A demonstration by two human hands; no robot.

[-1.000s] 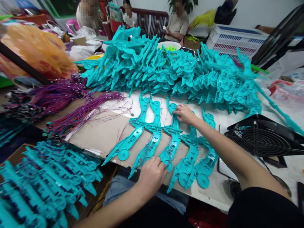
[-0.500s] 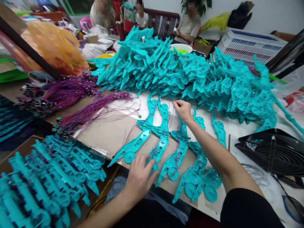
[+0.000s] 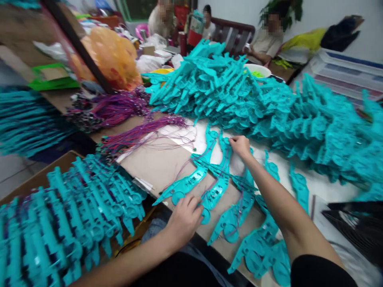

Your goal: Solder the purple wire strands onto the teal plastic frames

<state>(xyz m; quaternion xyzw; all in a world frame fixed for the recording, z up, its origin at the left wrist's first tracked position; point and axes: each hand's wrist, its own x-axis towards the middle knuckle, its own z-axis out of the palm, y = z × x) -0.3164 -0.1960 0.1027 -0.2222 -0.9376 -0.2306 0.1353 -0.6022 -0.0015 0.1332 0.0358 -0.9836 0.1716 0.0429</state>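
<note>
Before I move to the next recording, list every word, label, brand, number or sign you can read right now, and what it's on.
None can be read.
Orange plastic bag: reddish marks, too blurred to tell whether they are print.
Black fan at the right edge: a pale patch, too blurred to read.
Teal parts laid out in a row: no legible lettering.

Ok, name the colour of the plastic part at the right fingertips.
The plastic part is turquoise, clearest in the head view.

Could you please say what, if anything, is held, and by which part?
I can't tell: left hand and right hand are near opposite ends of one teal piece.
</note>
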